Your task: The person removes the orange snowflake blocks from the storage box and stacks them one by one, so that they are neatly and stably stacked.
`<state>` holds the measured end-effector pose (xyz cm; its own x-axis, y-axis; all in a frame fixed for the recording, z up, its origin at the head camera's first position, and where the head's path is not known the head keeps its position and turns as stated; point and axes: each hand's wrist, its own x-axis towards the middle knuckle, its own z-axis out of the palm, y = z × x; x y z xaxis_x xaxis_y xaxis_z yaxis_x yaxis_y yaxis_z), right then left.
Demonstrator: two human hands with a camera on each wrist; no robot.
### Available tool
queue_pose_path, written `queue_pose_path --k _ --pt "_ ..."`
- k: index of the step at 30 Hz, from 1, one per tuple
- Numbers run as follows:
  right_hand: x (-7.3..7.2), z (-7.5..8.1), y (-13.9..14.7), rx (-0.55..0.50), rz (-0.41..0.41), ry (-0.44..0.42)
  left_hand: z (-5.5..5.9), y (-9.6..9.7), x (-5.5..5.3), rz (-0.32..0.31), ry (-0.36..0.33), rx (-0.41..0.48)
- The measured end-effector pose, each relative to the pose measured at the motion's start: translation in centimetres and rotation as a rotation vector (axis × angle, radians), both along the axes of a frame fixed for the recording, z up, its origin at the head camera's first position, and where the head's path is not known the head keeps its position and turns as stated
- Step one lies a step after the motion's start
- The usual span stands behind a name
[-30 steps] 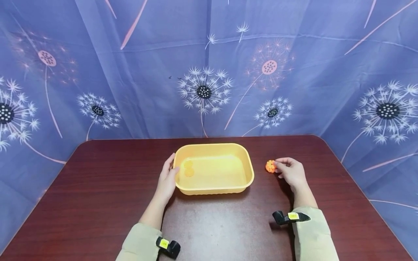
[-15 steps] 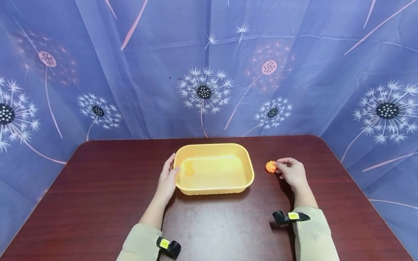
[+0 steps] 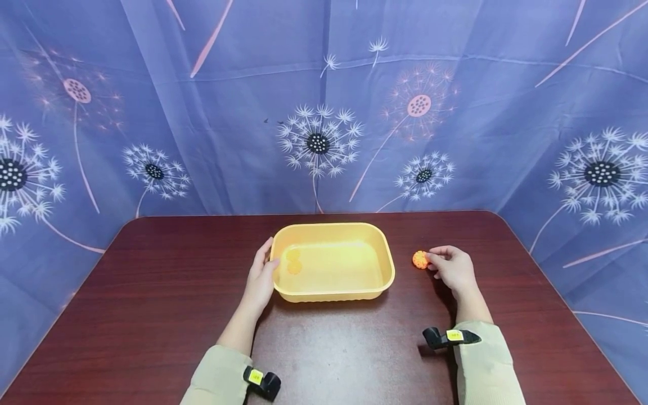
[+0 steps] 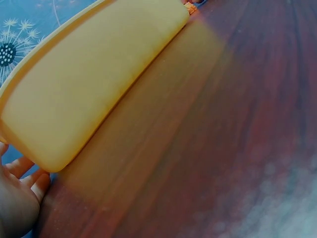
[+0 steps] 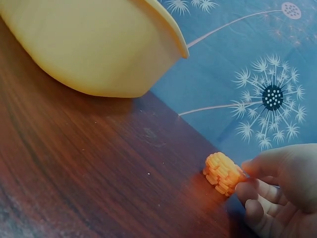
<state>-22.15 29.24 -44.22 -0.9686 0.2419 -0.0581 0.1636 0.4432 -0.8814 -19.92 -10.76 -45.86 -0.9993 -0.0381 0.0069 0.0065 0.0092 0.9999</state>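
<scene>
A yellow plastic basin [image 3: 334, 287] stands on the table. My left hand [image 3: 260, 284] holds it at its left end, the thumb over the rim and the fingers along the outside. In the left wrist view, those fingers [image 4: 39, 183] touch the basin's corner. Two flat orange discs [image 3: 294, 266] lie inside the basin near its left wall. To the right of the basin, my right hand [image 3: 452, 270] pinches a small stack of orange notched discs [image 5: 221, 173] between thumb and fingertips. Whether the stack touches the table is hard to tell.
The dark red-brown wooden table [image 3: 152, 304] reaches back to a blue curtain [image 3: 228, 140] printed with dandelions. Black straps with camera mounts [image 3: 262, 383] sit on both sleeves.
Both hands keep their holds, and the basin stays in place on the table. Only a very slight shift of the head view shows.
</scene>
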Motion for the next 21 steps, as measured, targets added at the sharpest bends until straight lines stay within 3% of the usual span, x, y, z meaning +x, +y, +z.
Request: queue_pose_path --k 12,21 --pt "0.3 0.8 -0.1 -0.022 -0.049 0.0 0.0 -0.2 0.1 0.007 -0.009 -0.004" --pt "0.6 1.1 -1.1 -0.015 -0.029 0.026 -0.1 0.2 0.1 0.004 -0.005 -0.017"
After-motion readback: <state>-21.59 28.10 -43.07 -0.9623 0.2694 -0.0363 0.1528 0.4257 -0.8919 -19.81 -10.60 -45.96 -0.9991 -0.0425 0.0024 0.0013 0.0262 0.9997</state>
